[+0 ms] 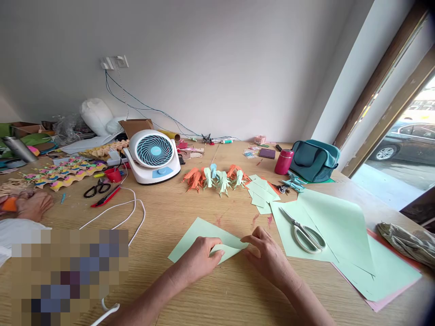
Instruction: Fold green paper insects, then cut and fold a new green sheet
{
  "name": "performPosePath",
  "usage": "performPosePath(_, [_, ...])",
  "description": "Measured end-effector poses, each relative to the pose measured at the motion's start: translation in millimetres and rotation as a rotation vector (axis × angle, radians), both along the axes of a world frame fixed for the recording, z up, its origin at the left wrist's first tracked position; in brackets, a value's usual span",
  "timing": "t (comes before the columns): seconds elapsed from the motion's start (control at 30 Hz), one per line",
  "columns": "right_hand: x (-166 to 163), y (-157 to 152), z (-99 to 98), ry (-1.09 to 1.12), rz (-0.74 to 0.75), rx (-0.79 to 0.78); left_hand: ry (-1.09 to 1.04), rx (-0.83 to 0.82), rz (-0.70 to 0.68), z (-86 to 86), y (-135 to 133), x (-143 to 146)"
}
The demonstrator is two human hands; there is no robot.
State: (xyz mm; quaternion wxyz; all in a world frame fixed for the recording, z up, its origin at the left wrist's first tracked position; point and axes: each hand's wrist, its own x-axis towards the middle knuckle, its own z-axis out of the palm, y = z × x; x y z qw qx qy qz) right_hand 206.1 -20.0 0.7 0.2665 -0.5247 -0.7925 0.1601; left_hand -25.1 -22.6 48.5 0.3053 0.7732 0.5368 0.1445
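Note:
A pale green sheet of paper (pixel 193 236) lies on the wooden table in front of me, its near edge curled up off the surface. My left hand (pixel 203 256) grips that raised edge between thumb and fingers. At the sheet's right corner, my right hand (pixel 267 254) pinches the paper between thumb and forefinger. Beyond the sheet stands a cluster of folded paper figures (pixel 222 182) in orange, pale green and blue. Small cut pieces of green paper (pixel 263 192) lie to their right. White-handled scissors (pixel 307 237) rest on larger green sheets (pixel 340 222) right of my right hand.
A white fan (pixel 154 156) stands at the back left, its white cable (pixel 136 208) looping forward. Black scissors (pixel 97 188) and a red cutter (pixel 106 197) lie nearby. Another person's hand (pixel 34 204) is at far left. A pink flask (pixel 284 162) and teal bag (pixel 316 160) stand back right.

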Motion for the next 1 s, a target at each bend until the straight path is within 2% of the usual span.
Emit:
performPosePath(0.13, [-1.0,-0.9,-3.5,0.048,-0.029,-0.221,-0.075,-0.033,0.013,-2.3,2.5,-3.6])
performPosePath(0.3, [-6.5,-2.0,-3.3,0.238,0.056,-0.332,-0.097,-0.097,0.017,-9.3,6.1,-6.6])
performPosePath(0.43, [-9.9,-1.7,-0.5,0.278,0.037,-0.372,-0.126,-0.084,-0.040,-6.7,9.9,-6.7])
performPosePath(0.57, [-12.7,-2.2,1.0,0.297,0.015,-0.378,-0.108,-0.107,-0.092,6.5,12.1,-0.2])
performPosePath(0.67, [-13.8,-3.5,2.2,0.307,0.012,-0.372,0.039,-0.098,-0.123,17.3,12.2,7.9])
performPosePath(0.8, [-11.8,-4.3,2.5,0.342,0.036,-0.364,0.223,0.032,-0.212,25.9,14.1,14.1])
performPosePath(1.0, [-10.0,-2.3,-0.7,0.374,0.072,-0.450,0.157,0.032,-0.189,27.1,18.7,8.5])
